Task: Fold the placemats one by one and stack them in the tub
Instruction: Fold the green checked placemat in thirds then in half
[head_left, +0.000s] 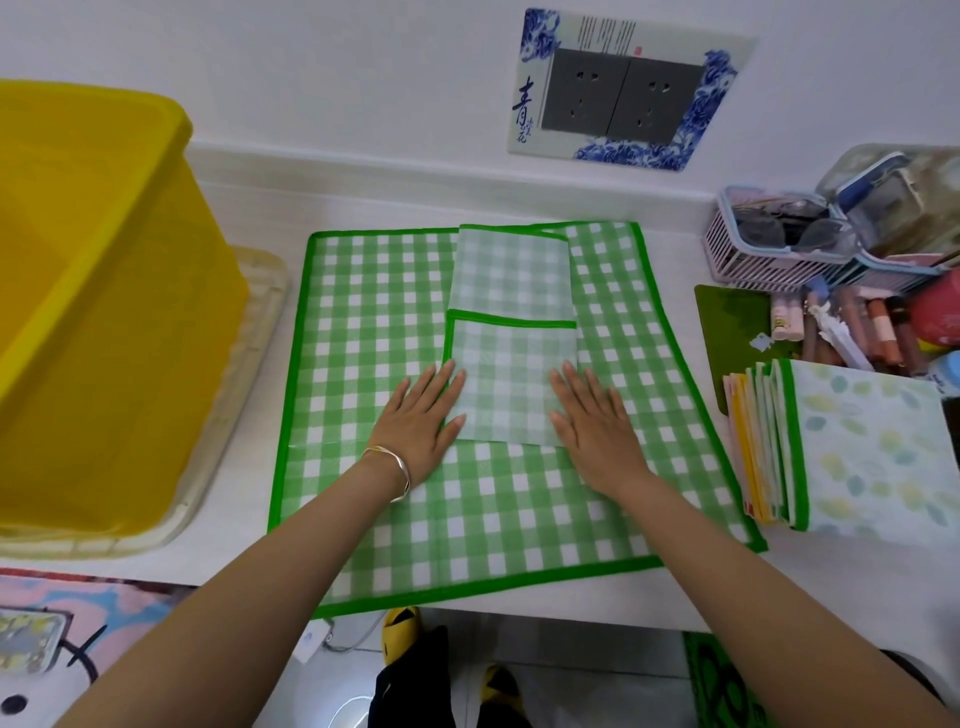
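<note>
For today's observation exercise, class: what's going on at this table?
A person presses the left hand and right hand flat on a folded placemat. It lies on top of a spread placemat. The tub stands to the left, and a pile of mats sits to the right.

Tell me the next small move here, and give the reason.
Probably grip the folded placemat at its near edge and lift it left toward the yellow tub. The left hand and right hand lie flat on its lower flap, which is folded over, so the crease looks set. It rests on a spread placemat, not in the tub.
</note>
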